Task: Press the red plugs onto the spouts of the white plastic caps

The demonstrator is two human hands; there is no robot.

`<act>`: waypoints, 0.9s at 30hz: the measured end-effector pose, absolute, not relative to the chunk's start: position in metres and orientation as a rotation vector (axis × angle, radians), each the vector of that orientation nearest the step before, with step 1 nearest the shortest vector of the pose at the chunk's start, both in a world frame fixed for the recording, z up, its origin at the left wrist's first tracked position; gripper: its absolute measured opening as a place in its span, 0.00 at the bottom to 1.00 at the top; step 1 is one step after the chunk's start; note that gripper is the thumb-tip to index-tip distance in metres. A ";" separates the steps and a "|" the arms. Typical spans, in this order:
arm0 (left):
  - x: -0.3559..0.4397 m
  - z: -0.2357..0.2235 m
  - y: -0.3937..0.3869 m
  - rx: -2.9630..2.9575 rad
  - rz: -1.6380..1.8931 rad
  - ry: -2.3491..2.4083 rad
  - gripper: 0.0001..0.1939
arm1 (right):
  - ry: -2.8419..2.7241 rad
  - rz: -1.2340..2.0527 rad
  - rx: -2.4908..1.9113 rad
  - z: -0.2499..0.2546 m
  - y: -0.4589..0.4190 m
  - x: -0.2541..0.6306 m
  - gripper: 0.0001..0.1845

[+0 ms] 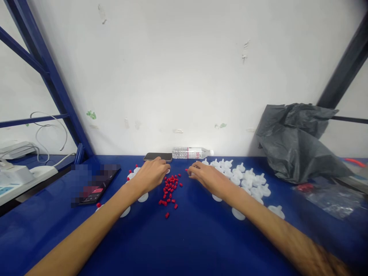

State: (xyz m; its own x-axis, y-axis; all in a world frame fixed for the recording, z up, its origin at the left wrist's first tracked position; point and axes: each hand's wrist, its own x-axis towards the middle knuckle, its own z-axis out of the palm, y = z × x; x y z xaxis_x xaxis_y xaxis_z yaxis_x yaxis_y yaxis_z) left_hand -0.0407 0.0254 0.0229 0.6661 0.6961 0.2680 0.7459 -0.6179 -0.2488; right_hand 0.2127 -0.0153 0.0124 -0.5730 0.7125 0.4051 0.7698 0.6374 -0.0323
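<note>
A loose pile of several small red caps [170,188] lies on the blue table [189,237] between my hands. My left hand [151,173] rests just left of the pile, fingers curled over a white disc part that is mostly hidden. My right hand [204,175] sits right of the pile, fingertips pinched on a small red cap [186,170]. Several white disc-shaped plastic parts [247,180] lie in a cluster to the right of my right hand, and a few more white discs [135,172] lie under and beside my left forearm.
A clear water bottle [192,153] lies on its side against the white wall, beside a dark phone [158,156]. Another phone [94,188] lies at left. A crumpled grey plastic bag [296,143] and a clear bag [333,195] sit at right. Blue frame struts rise on both sides.
</note>
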 end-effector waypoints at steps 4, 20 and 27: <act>-0.045 0.023 0.025 -2.583 -0.093 -1.144 0.12 | -2.439 -0.113 -1.194 0.009 -0.011 0.221 0.08; -0.040 0.018 0.023 -2.599 -0.052 -1.174 0.09 | -2.509 -0.261 -1.310 0.007 -0.010 0.220 0.22; -0.037 0.024 0.021 -2.550 -0.142 -1.155 0.10 | -2.415 -0.259 -1.462 -0.001 0.005 0.229 0.23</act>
